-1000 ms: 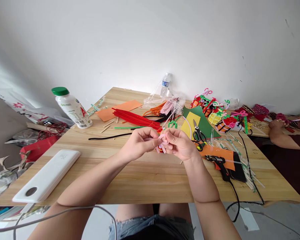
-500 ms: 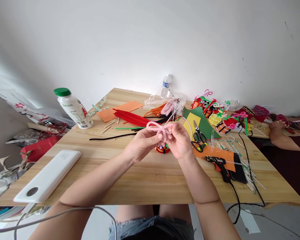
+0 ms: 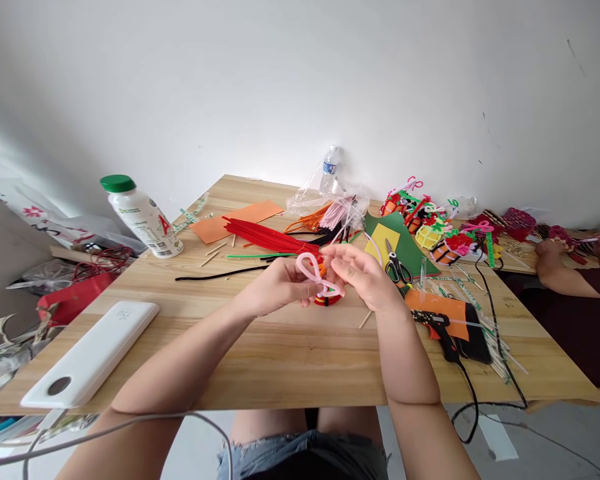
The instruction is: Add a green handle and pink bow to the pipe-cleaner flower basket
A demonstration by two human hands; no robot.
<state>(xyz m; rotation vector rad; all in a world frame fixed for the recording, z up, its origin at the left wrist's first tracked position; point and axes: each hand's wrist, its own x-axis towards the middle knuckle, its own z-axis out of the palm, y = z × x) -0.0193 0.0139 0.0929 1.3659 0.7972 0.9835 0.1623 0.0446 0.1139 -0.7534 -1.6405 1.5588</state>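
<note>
A looped pink pipe cleaner (image 3: 307, 268) is pinched between the thumb and fingers of my left hand (image 3: 279, 288). My right hand (image 3: 359, 272) is beside it, fingers curled close to the pink loops; whether it grips them is hard to tell. Under and behind the hands, a small red and yellow piece (image 3: 327, 301) stands on the table, mostly hidden. A bundle of red pipe cleaners (image 3: 265, 236) lies behind my left hand. Scissors (image 3: 396, 265) rest on yellow and green sheets to the right of my right hand.
A glue gun (image 3: 437, 327) with a black cable lies at the right, near white sticks. A white power bank (image 3: 93, 353) and a green-capped bottle (image 3: 143, 217) are at the left. Decorated baskets (image 3: 447, 248) stand at the back right, near another person's arm (image 3: 563, 273).
The pink loops have turned and tilted in my left hand. My right hand has shifted its fingers from the bow's right loop to a raised, curled pose beside it.
</note>
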